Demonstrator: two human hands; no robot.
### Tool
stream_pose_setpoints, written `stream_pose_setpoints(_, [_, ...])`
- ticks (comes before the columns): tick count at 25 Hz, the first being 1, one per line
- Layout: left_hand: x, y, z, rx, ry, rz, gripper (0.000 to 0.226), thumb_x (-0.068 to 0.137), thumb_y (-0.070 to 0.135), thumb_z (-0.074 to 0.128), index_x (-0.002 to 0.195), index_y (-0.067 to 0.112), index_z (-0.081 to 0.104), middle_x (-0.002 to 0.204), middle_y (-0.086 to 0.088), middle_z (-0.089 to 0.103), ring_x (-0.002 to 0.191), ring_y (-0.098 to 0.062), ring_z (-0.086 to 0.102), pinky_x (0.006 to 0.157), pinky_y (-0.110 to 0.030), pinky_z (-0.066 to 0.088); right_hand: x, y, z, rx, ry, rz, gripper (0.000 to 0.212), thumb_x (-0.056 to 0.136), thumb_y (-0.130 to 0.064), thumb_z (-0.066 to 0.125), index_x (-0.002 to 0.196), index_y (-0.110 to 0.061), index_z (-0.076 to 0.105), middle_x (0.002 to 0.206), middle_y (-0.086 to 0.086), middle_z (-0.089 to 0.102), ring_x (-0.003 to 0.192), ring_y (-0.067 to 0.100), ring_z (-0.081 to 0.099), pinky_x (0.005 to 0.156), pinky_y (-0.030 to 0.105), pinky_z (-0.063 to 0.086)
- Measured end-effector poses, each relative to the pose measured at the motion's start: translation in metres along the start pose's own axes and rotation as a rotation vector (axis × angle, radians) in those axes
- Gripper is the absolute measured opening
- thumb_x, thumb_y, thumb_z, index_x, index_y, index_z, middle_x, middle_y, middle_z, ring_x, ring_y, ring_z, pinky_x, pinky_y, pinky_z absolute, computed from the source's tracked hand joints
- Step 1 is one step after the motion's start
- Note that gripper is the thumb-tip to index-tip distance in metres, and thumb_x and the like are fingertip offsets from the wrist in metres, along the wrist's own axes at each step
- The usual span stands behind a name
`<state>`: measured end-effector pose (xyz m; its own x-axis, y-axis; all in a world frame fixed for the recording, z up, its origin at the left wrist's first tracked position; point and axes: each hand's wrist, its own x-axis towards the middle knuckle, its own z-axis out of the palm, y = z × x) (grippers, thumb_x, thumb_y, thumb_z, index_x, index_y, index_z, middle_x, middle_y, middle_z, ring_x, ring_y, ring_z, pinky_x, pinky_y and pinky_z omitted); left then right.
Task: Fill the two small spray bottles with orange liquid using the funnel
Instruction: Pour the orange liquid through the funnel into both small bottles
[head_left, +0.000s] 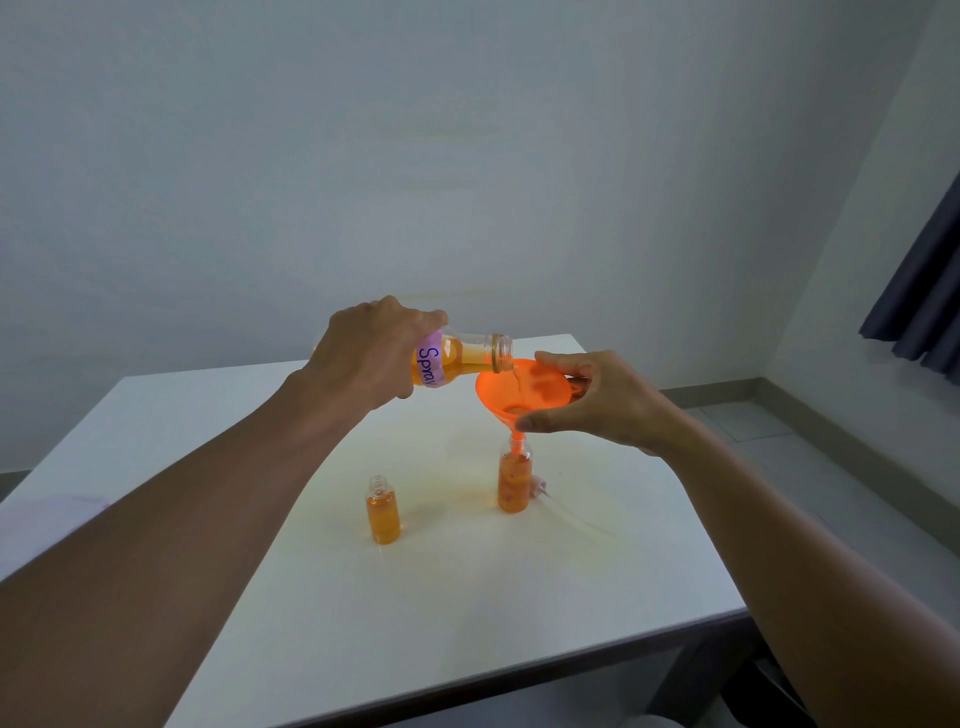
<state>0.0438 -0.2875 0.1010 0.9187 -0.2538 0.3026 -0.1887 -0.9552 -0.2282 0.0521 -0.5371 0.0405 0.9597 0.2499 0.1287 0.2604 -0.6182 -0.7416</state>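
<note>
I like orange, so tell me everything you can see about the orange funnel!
The orange funnel looks like thin, see-through plastic: a wide round cone narrowing to a thin spout. It stands a bit tilted, its spout inside the neck of the right small bottle. The right hand pinches its rim, and the tipped big bottle trickles liquid into it.

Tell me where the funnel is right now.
In the head view the orange funnel is right of centre, spout in the right small bottle, steadied by the right hand under the tilted source bottle.
</note>
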Motion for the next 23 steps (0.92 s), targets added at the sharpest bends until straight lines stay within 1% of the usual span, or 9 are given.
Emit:
stream_pose_setpoints(5, [0.0, 0.0, 0.002, -0.019, -0.007, 0.002, 0.069, 0.076, 0.019, 0.077, 0.137, 0.029, 0.047, 0.109, -0.007, 0.064, 0.098, -0.029, 0.063, 0.066, -0.03, 0.04, 0.0, 0.001, 0.0, -0.01, -0.001, 0.004, 0.124, 0.039, -0.072, 0.083, 0.147, -0.02, 0.052, 0.139, -0.003, 0.059, 0.116, 0.019, 0.061, 0.098, 0.043, 0.056])
stream_pose_setpoints(7, [0.0, -0.001, 0.002, -0.036, -0.013, 0.003, 0.07, 0.076, 0.019, 0.077, 0.138, 0.029, 0.047, 0.11, -0.007, 0.063, 0.097, -0.029, 0.062, 0.066, -0.029, 0.04, 0.0, 0.001, 0.0, -0.008, -0.001, 0.003, 0.125, 0.038, -0.073, 0.083, 0.147, -0.02, 0.052, 0.139, -0.003, 0.059, 0.116, 0.019, 0.062, 0.098, 0.042, 0.056])
stream_pose_setpoints(9, [-0.001, -0.001, 0.003, -0.07, -0.024, -0.01, 0.071, 0.074, 0.018, 0.077, 0.138, 0.03, 0.047, 0.109, -0.007, 0.062, 0.089, -0.028, 0.058, 0.066, -0.029, 0.039, 0.0, 0.002, 0.0, -0.003, 0.002, 0.004, 0.125, 0.038, -0.073, 0.083, 0.147, -0.02, 0.052, 0.138, -0.003, 0.06, 0.116, 0.018, 0.062, 0.098, 0.042, 0.056])
stream_pose_setpoints(11, [-0.001, -0.002, 0.006, -0.109, -0.036, -0.03, 0.072, 0.072, 0.018, 0.077, 0.137, 0.031, 0.048, 0.107, -0.007, 0.061, 0.081, -0.026, 0.051, 0.066, -0.03, 0.038, 0.0, 0.002, 0.0, -0.001, 0.005, 0.007, 0.125, 0.038, -0.074, 0.083, 0.147, -0.021, 0.052, 0.139, -0.003, 0.059, 0.116, 0.018, 0.062, 0.099, 0.042, 0.056])
stream_pose_setpoints(13, [-0.002, -0.002, 0.009, -0.138, -0.047, -0.039, 0.072, 0.072, 0.018, 0.078, 0.136, 0.032, 0.049, 0.103, -0.006, 0.058, 0.08, -0.025, 0.048, 0.066, -0.03, 0.038, 0.001, 0.002, 0.0, 0.001, 0.002, 0.015, 0.127, 0.036, -0.076, 0.083, 0.147, -0.022, 0.052, 0.14, -0.004, 0.059, 0.117, 0.018, 0.062, 0.099, 0.043, 0.056])
stream_pose_setpoints(17, [-0.005, -0.004, 0.015, -0.249, -0.043, -0.069, 0.073, 0.07, 0.018, 0.08, 0.135, 0.033, 0.05, 0.094, -0.001, 0.045, 0.08, -0.026, 0.049, 0.068, -0.031, 0.041, 0.002, 0.005, 0.001, 0.005, -0.003, 0.022, 0.132, 0.032, -0.082, 0.082, 0.147, -0.024, 0.052, 0.142, -0.002, 0.058, 0.12, 0.021, 0.061, 0.099, 0.046, 0.056])
stream_pose_setpoints(20, [-0.007, -0.005, 0.022, -0.295, -0.037, -0.09, 0.075, 0.068, 0.019, 0.082, 0.135, 0.036, 0.05, 0.093, 0.0, 0.044, 0.08, -0.025, 0.05, 0.067, -0.03, 0.041, 0.002, 0.002, -0.001, -0.015, 0.02, 0.015, 0.129, 0.035, -0.081, 0.08, 0.147, -0.025, 0.051, 0.14, -0.004, 0.057, 0.118, 0.02, 0.06, 0.098, 0.044, 0.056])
stream_pose_setpoints(23, [-0.007, -0.01, 0.031, -0.367, -0.016, -0.124, 0.078, 0.065, 0.02, 0.083, 0.134, 0.039, 0.051, 0.094, -0.002, 0.049, 0.08, -0.026, 0.053, 0.064, -0.029, 0.041, 0.004, -0.002, -0.002, -0.038, 0.031, 0.009, 0.125, 0.037, -0.078, 0.08, 0.147, -0.025, 0.051, 0.137, -0.006, 0.058, 0.118, 0.018, 0.06, 0.098, 0.042, 0.055])
